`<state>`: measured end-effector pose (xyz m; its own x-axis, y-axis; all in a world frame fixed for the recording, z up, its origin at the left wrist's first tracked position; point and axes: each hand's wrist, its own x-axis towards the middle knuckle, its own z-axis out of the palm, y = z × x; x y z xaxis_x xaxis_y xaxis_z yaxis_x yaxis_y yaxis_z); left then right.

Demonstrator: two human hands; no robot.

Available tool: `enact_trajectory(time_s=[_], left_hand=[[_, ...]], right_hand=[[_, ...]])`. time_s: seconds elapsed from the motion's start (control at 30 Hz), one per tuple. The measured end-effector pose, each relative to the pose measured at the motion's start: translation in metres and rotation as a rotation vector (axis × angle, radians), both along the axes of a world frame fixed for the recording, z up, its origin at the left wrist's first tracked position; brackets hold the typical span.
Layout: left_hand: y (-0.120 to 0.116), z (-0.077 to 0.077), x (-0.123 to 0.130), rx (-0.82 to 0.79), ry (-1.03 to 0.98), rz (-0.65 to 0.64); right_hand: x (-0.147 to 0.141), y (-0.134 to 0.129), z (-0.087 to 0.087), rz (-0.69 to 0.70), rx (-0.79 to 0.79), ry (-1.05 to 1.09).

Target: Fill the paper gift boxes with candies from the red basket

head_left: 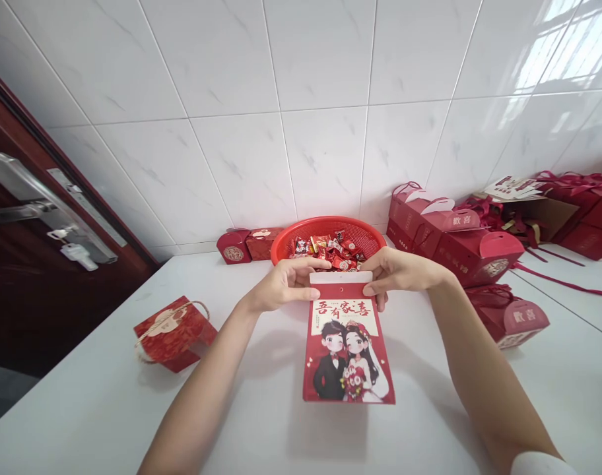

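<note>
A flat red paper gift bag [348, 349], printed with a cartoon bride and groom under Chinese characters, hangs above the white table. Its pale top edge is pinched at the left corner by my left hand [284, 284]. At the opposite top corner, my right hand [397, 272] grips it between thumb and fingers. Some of the right fingers are hidden behind it. Just beyond both hands sits a red plastic basket [325, 223] with many wrapped candies [331, 249] in it.
A red box with a rope handle [175, 333] lies at the left of the table [241, 422]. Two small red boxes [246, 245] stand against the tiled wall. Several red boxes [454, 241] with ribbons are stacked at right. A door handle [38, 208] with keys is far left.
</note>
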<state>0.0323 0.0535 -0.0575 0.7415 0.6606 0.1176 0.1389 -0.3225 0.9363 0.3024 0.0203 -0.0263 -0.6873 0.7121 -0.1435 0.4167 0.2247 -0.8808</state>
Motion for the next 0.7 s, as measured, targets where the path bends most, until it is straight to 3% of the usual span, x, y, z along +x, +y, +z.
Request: enact_trajectory(time_s=[0.17,0.43,0.6,0.7], left_hand=[[0.002,-0.007,0.004,0.135,0.21,0.069],[-0.002,-0.002,0.005,0.253,0.099,0.094],[-0.005,-0.002,0.01,0.382,0.142,0.121],[-0.007,-0.001,0.011,0.452,0.201,0.12]], right_hand=[[-0.005,0.004,-0.006,-0.032,0.037,-0.166],[0.0,0.0,0.0,-0.1,0.186,-0.12],[0.0,-0.001,-0.001,-0.091,0.033,-0.106],[-0.004,-0.001,-0.004,-0.098,0.037,-0.142]])
